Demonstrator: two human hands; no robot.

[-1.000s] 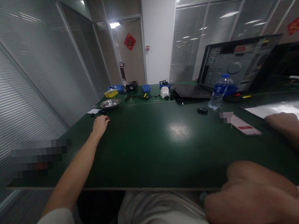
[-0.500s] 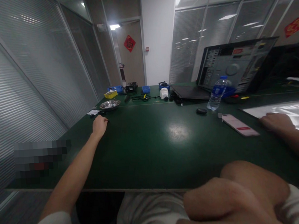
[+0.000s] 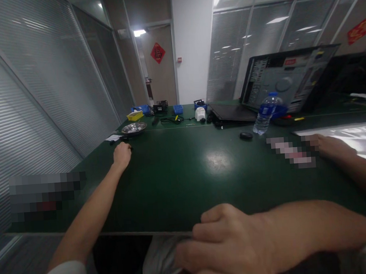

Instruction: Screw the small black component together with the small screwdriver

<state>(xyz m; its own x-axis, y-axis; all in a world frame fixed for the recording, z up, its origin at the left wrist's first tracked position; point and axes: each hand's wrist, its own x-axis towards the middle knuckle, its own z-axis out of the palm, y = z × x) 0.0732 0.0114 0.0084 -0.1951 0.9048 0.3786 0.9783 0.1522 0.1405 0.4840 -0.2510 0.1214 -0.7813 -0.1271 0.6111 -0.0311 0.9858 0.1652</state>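
Right hand (image 3: 228, 242) now slid leftward, fingers (image 3: 191, 253) seemingly pinching grey cloth (image 3: 160, 263)

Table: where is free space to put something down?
The table is bare between the left hand, the black puck and the near edge. The far end is crowded: steel bowl, bins, cables, laptop, bottle. Another person's hand occupies the right side.
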